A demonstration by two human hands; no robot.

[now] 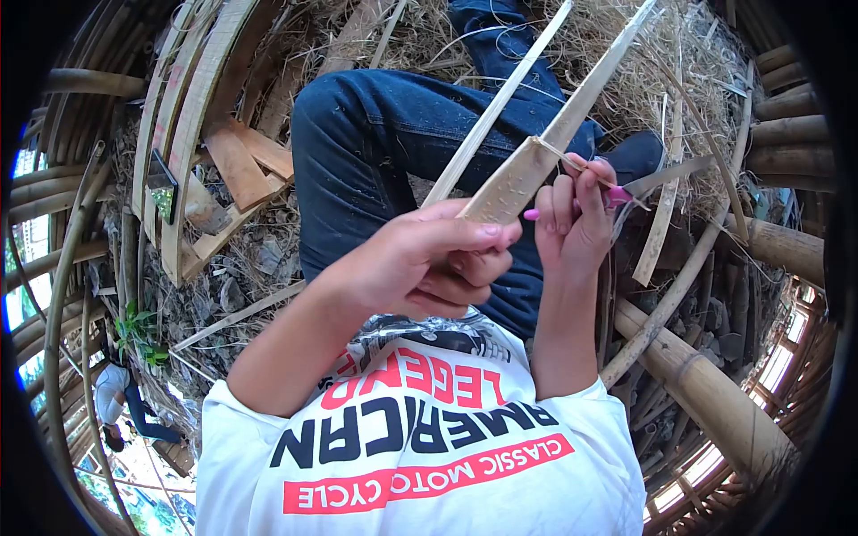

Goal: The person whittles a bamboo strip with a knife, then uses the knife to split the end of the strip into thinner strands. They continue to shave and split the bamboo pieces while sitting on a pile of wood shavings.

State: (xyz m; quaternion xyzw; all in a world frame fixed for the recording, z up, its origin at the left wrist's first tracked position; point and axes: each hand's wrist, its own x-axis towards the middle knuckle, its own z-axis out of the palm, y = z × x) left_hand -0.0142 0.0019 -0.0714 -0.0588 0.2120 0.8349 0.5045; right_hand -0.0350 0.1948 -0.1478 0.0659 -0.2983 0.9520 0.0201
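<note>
Phone (164,188) against planks (195,116) L, w/ 1 green plant (141,335) below & bamboo pole (702,384) R

Left hand (438,259) clasping a pale tapered strip (521,183), right hand (572,214) holding a pink-handled knife (666,177), dry straw (429,37) strewn beyond

Rough, matt woody strip (509,186), smooth metal blade (670,175), plastic-looking pink handle (618,195), matt denim trousers (344,161)
</note>
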